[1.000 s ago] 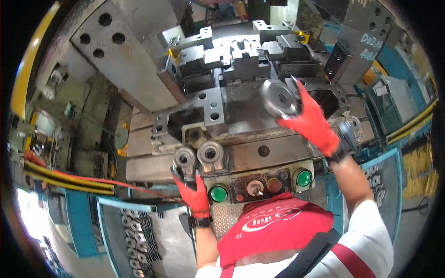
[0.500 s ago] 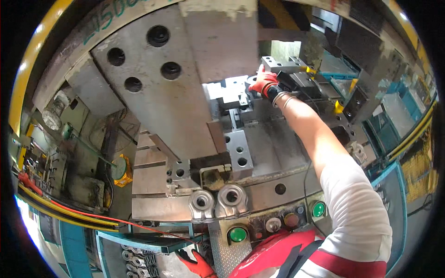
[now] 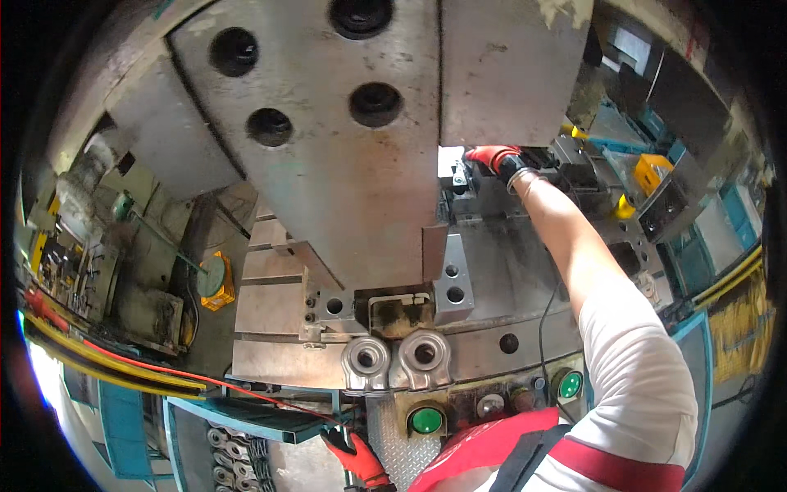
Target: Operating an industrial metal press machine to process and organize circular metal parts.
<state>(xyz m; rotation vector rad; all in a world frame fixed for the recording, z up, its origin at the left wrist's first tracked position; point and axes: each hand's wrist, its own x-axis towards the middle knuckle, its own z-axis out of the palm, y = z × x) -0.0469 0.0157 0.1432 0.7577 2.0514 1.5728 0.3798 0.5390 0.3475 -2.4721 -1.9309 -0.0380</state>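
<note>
A person leans over a large metal press. The right arm stretches straight out and away, bare forearm under a white sleeve, reaching deep under the grey press block (image 3: 361,164). The right hand (image 3: 492,156), in a red glove, rests on the die tooling (image 3: 492,197) at the back, just below the block's lower edge. Its fingers curl down onto the tooling, but the block's edge hides the tips, so it cannot be told whether they clamp anything.

The left hand (image 3: 357,455), also red-gloved, hangs low by the front edge of the surface, beside a tray of stacked metal parts (image 3: 238,459). Its fingers are together, bent loosely; whether they hold something cannot be told.

Two cast metal parts (image 3: 398,359) with round holes sit side by side on the front of the surface, just above a green button (image 3: 426,420). A second green button (image 3: 570,385) lies to the right.

Compared with half a second ago, the view has tilted closer to the block, which now fills more of the frame; the right hand has stayed at the tooling, and the left hand shows more fully at the lower edge.

The picture's rim is dark and the far tooling is small and hard to make out.
</note>
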